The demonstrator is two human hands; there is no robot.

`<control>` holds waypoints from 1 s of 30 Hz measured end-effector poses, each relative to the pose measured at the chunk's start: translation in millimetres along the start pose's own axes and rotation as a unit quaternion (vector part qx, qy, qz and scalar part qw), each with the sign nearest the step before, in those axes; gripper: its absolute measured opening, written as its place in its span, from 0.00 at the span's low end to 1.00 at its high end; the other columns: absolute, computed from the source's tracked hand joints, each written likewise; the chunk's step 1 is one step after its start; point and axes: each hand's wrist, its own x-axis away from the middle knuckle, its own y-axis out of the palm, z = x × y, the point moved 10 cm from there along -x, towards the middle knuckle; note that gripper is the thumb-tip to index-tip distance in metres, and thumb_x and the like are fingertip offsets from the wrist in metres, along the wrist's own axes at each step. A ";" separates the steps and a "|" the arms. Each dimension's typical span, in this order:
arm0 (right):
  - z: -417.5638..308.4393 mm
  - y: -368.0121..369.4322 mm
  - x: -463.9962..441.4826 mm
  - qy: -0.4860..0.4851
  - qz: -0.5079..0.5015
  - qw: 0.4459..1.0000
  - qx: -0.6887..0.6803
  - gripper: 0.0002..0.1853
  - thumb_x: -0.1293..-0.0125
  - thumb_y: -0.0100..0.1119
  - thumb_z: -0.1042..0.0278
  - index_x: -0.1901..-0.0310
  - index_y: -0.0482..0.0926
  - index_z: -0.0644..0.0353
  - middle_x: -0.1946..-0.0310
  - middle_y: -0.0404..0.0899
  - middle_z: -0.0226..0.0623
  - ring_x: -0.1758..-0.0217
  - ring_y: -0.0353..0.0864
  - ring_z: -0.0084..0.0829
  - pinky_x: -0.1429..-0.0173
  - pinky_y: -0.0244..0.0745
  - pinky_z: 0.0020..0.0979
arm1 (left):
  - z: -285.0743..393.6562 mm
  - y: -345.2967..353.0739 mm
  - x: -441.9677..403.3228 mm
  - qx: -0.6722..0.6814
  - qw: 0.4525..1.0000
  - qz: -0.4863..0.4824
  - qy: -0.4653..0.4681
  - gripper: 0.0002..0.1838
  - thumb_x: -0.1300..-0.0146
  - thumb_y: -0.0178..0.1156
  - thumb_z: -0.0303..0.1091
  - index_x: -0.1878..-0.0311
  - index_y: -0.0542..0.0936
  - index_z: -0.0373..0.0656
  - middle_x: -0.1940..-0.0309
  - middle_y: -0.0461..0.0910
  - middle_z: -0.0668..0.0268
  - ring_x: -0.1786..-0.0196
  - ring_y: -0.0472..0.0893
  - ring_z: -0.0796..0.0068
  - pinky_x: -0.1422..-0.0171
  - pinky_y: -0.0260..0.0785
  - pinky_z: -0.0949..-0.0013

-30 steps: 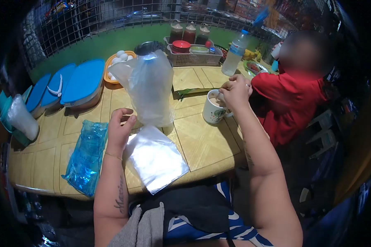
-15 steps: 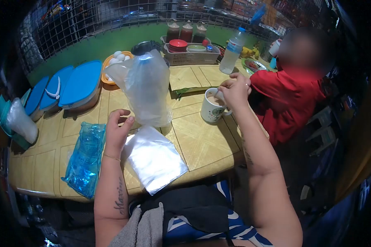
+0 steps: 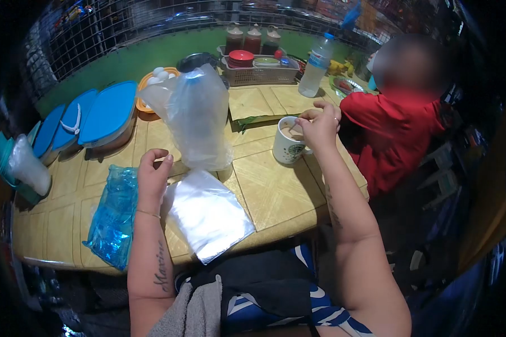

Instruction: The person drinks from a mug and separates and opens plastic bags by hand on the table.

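Note:
My right hand (image 3: 319, 128) is closed in a pinch over the rim of a white mug (image 3: 287, 147) with a dark printed pattern. A light brown drink shows inside it. Between the fingertips is a spoon (image 3: 293, 128), dipping into the drink and mostly hidden by the fingers. My left hand (image 3: 153, 175) hovers by the near side of the table, its fingers loosely bent, thumb apart, holding nothing. To its left lies a crumpled blue plastic pack (image 3: 111, 219), and to its right a stack of clear plastic sheets or bags (image 3: 209, 216).
A large clear plastic bag (image 3: 199, 121) stands mid-table. Blue-lidded tubs (image 3: 108, 112) and a bowl of eggs (image 3: 162, 74) are at the left and back. Behind are a condiment basket (image 3: 261, 76) and water bottle (image 3: 316, 67). A person in red (image 3: 391, 132) sits at the right.
My right hand has shifted slightly at the mug's rim, still pinching the spoon. My left hand has moved a little to the left. The whole view has shifted slightly.

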 end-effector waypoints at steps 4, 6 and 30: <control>6.1 30.5 7.3 0.016 -0.110 0.985 -0.134 0.09 0.53 0.77 0.61 0.68 0.91 0.47 0.44 0.76 0.35 0.35 0.64 0.45 0.33 0.61 0.44 | 2.4 -4.0 3.6 -0.001 1.000 0.011 -0.020 0.10 0.33 0.64 0.37 0.53 0.80 0.43 0.58 0.79 0.73 0.59 0.74 0.83 0.60 0.69 0.76; 7.5 18.4 7.4 0.044 -0.156 0.986 -0.042 0.09 0.53 0.77 0.61 0.68 0.91 0.48 0.44 0.76 0.34 0.35 0.65 0.44 0.32 0.60 0.46 | 2.7 -3.1 3.2 -0.005 1.000 0.014 -0.019 0.10 0.33 0.64 0.37 0.54 0.80 0.43 0.58 0.79 0.73 0.59 0.74 0.83 0.61 0.68 0.75; 7.7 9.3 3.5 0.008 0.015 0.999 -0.038 0.08 0.50 0.74 0.62 0.68 0.90 0.51 0.40 0.74 0.37 0.33 0.65 0.42 0.30 0.56 0.50 | -4.4 7.2 0.4 -0.009 1.000 -0.013 -0.015 0.09 0.36 0.65 0.31 0.56 0.81 0.38 0.61 0.80 0.68 0.63 0.77 0.79 0.59 0.70 0.73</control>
